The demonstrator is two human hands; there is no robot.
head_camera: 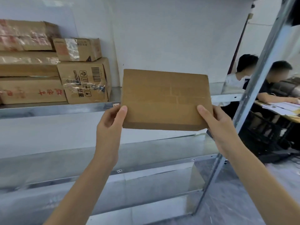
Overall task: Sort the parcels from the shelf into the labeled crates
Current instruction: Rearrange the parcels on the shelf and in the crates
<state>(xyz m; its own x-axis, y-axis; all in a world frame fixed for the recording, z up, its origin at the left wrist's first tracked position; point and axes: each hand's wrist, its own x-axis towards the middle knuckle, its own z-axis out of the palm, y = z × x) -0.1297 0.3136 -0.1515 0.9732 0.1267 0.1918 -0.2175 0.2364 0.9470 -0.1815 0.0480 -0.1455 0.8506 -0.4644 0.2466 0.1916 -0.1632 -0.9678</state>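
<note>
Both forearms reach forward: the left hand (110, 120) and right hand (219, 125) each pinch a lower corner of the flat brown parcel (165, 99), thumbs on its near face, holding it upright between them, clear of the shelf (56, 109). Judged light, thin and stiff, its taped face possibly slick; opposite-edge grips suit it. Other cartons (84, 82) sit stacked beyond the left hand; no crates in view.
</note>
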